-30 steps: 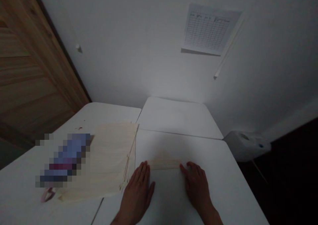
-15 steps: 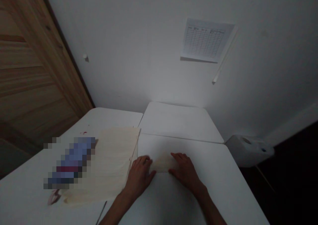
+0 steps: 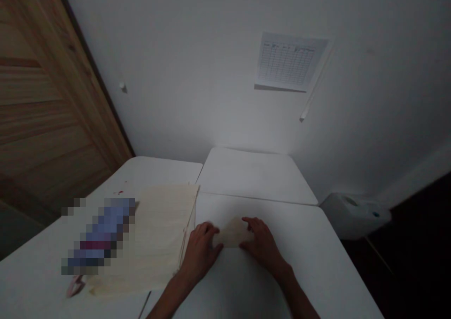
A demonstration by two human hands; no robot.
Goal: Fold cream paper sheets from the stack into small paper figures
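The left hand and right hand have closed around the pale bundle.

- wooden door on the left: bare plank wood, visible grain, dull satin finish
- wall: smooth, matt white paint
- printed paper chart on the far wall: thin, matt paper
- wall strip: smooth white plastic
- tables: smooth white tops, slightly glossy
- cream sheets: matt, finely streaked; paper or cloth, cannot tell
- small cream piece: same matt look
- white container on the right: smooth plastic, faint sheen
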